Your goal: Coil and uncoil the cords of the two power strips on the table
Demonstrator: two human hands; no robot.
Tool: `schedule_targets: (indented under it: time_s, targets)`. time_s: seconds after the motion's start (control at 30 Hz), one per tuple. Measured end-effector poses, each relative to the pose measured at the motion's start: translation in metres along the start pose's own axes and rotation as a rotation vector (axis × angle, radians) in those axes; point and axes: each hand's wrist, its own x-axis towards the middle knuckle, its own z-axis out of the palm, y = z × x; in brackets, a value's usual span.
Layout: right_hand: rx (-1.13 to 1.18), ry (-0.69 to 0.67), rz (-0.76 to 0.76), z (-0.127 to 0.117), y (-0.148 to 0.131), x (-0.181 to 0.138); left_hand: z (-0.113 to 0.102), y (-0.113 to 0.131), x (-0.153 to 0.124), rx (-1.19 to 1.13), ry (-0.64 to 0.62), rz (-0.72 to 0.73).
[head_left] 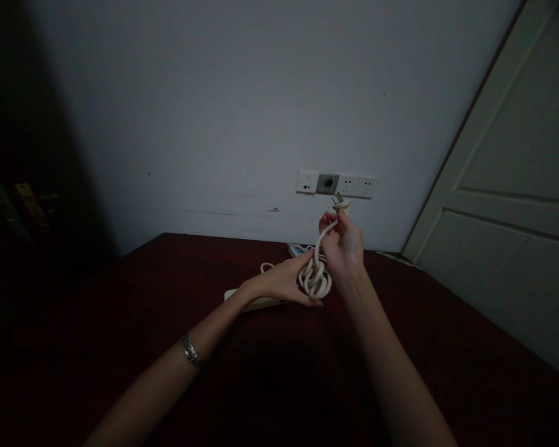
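My right hand [345, 243] pinches a white power plug [342, 205], its metal prongs tilted up toward the wall sockets [356, 185]. From the plug a white cord runs down to a bundled coil of cord [315, 279]. My left hand [286, 280] is closed around that coil, thumb and fingers on either side. Behind and below my left wrist lies a white power strip [260, 303] on the dark red tabletop [205, 261], partly covered by my forearm. A loop of white cord shows just above the strip.
On the wall beside the sockets are a white outlet plate [307, 182] and a grey socket [327, 183]. A small light-blue item [298, 250] with thin white cable lies behind my hands. A white panelled door [507, 186] stands at the right.
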Motion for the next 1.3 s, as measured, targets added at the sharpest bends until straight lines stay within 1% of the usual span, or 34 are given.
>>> schedule_targets:
  time_s: [0.1,0.23,0.27,0.33,0.43,0.47,0.53,0.63,0.7,0.77,0.93,1.0,1.2,1.3]
  targets:
    - [-0.151,-0.06,0.008,-0.007,-0.002,0.006,-0.012,-0.003,-0.005,-0.135,0.044,-0.05]
    - [-0.261,-0.102,-0.029,-0.011,-0.012,0.011,-0.033,-0.014,-0.013,-0.41,0.087,-0.072]
    - [-0.277,-0.108,-0.033,-0.011,-0.014,0.011,-0.038,-0.018,-0.014,-0.462,0.112,-0.078]
    - [-0.291,-0.111,-0.024,-0.011,-0.016,0.012,-0.045,-0.029,-0.014,-0.535,0.203,-0.101]
    - [-0.288,-0.111,-0.001,-0.011,-0.015,0.013,-0.047,-0.043,-0.009,-0.584,0.382,-0.126]
    - [-0.293,-0.119,-0.001,-0.011,-0.014,0.014,-0.046,-0.046,-0.007,-0.584,0.421,-0.124]
    - [-0.312,-0.139,-0.014,-0.011,-0.012,0.014,-0.043,-0.049,-0.004,-0.579,0.458,-0.109]
    - [-0.338,-0.143,-0.047,-0.01,-0.01,0.014,-0.04,-0.047,-0.002,-0.605,0.462,-0.076]
    - [-0.358,-0.15,-0.064,-0.009,-0.009,0.014,-0.04,-0.045,-0.003,-0.652,0.449,-0.068]
    - [-0.382,-0.16,-0.072,-0.009,-0.01,0.015,-0.042,-0.044,-0.005,-0.711,0.402,-0.075]
    - [-0.448,-0.172,-0.022,-0.012,-0.013,0.016,-0.049,-0.041,-0.012,-0.828,0.19,-0.037]
    - [-0.455,-0.181,0.021,-0.014,-0.014,0.017,-0.05,-0.039,-0.014,-0.854,0.116,-0.059]
    - [-0.467,-0.206,0.093,-0.021,-0.017,0.02,-0.049,-0.034,-0.017,-0.93,-0.007,-0.094]
    - [-0.473,-0.208,0.128,-0.021,-0.018,0.02,-0.048,-0.034,-0.019,-0.919,-0.059,-0.105]
